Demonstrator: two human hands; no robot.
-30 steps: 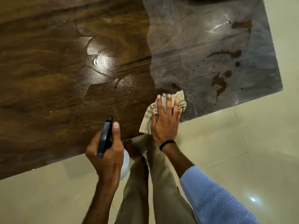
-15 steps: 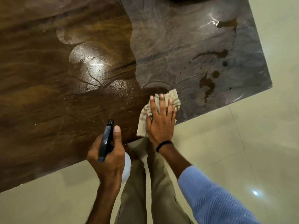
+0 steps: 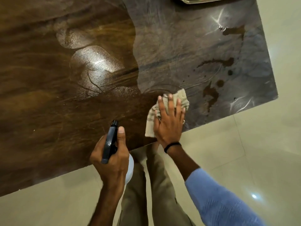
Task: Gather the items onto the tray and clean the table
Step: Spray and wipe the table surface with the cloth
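Observation:
My right hand point(image 3: 169, 121) lies flat with straight fingers on a crumpled beige striped cloth point(image 3: 151, 118), pressing it onto the dark wooden table point(image 3: 48, 103) near its front edge. My left hand point(image 3: 112, 160) grips a spray bottle with a black trigger head point(image 3: 110, 142) and a white body point(image 3: 130, 168), held just over the table's front edge. Wet smears and dark spill marks point(image 3: 211, 95) spread over the table's right part. A sliver of a metal tray point(image 3: 192, 0) shows at the top edge.
The table's right corner point(image 3: 276, 95) juts over a pale tiled floor point(image 3: 244, 144). My legs in khaki trousers point(image 3: 156, 193) stand against the front edge.
My right hand has slid the cloth a little forward and to the right across the table. The view has shifted, bringing the tray's edge into sight. The left hand still holds the bottle.

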